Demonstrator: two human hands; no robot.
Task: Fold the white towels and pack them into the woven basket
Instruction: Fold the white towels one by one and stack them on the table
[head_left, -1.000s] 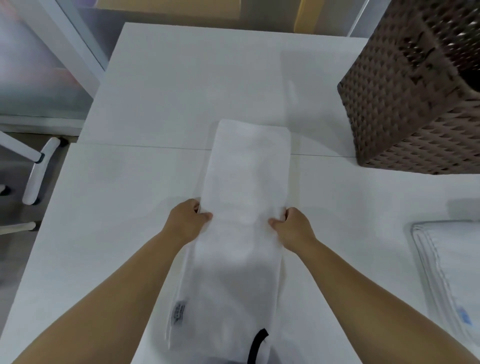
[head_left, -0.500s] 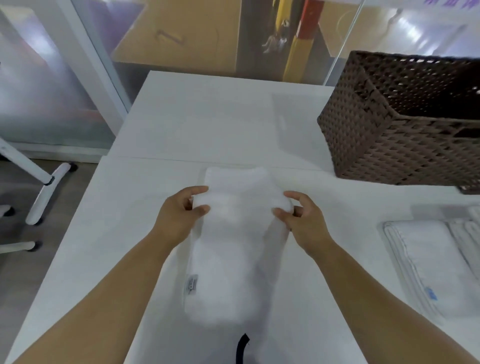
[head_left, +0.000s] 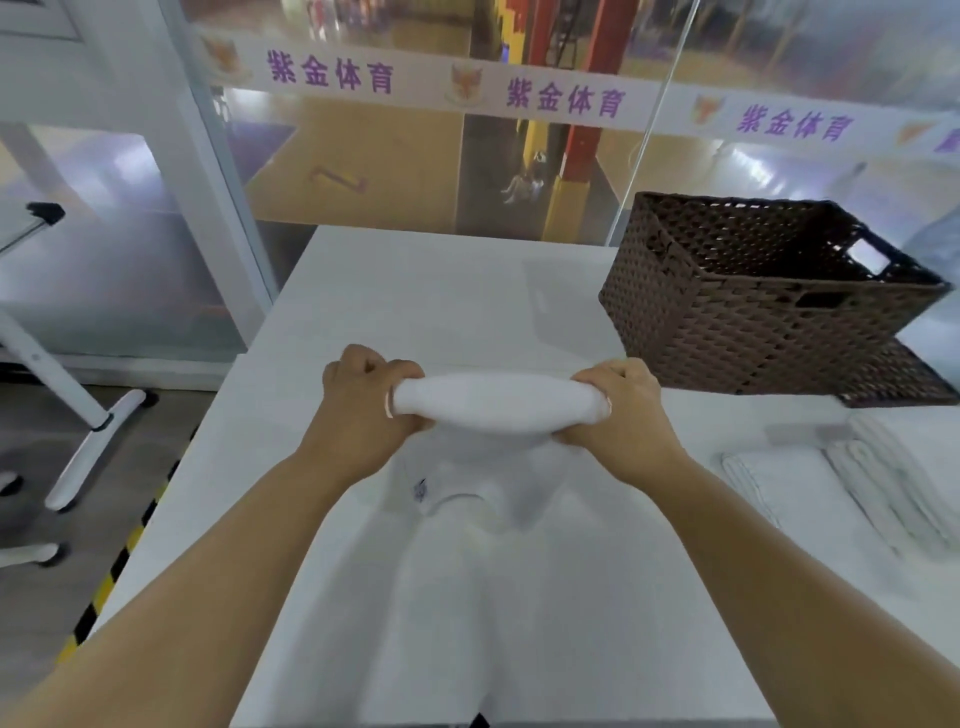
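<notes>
Left grip (head_left: 363, 410) and right grip (head_left: 623, 415) each clench one end of the white towel (head_left: 493, 402), held over the middle of the desk (head_left: 415, 301), its tail trailing to the near edge. The woven basket (head_left: 753, 322) sits toward the far right corner.

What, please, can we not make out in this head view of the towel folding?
Head view only.
The woven basket floor: hidden by its near wall, contents unknown.
The towel near end: cut off by the bottom edge.
The label on it: too small and blurred to read.
The folded stack: blurred, cut by the right edge; count unclear.
</notes>
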